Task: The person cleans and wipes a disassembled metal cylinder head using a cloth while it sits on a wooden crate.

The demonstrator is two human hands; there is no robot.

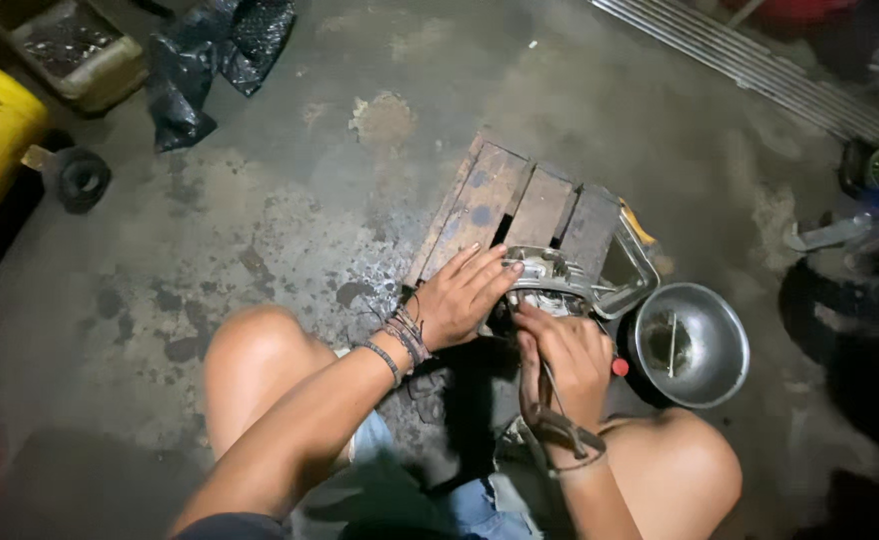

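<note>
Covering the metal part (550,278), both hands — left hand (463,297), right hand (568,357) — perhaps hide a tool.

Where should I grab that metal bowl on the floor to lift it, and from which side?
Take the metal bowl by its rim, probably on the far right edge, coming from above. It sits upright and open on the floor, so the thin rim is free to pinch. The near-left edge lies close to the right hand and the metal engine part that the left hand steadies on the wooden block.
</note>
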